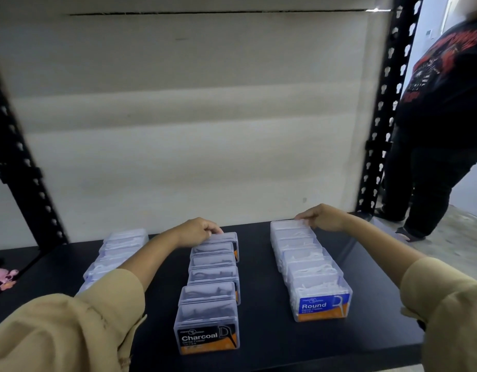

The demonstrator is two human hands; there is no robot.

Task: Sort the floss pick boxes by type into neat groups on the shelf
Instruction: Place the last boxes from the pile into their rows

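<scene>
We reach both hands to the back of the shelf point(258, 323).
Our left hand point(202, 229) grips the rearmost charcoal box point(224, 238); our right hand point(323, 218) grips the rearmost round box point(288, 226).

The light is dim and cool, brightest where daylight comes through the opening point(430, 36) at the upper right. The pale back panel point(191, 103) is evenly lit, and the black shelf point(258, 291) shows only faint shadows. The wide lens bows the uprights point(387, 103) outward, and blur smears the left edge and the standing person point(446, 116), while labels on the 2 nearest floss pick boxes point(207, 336) read clearly.
</scene>
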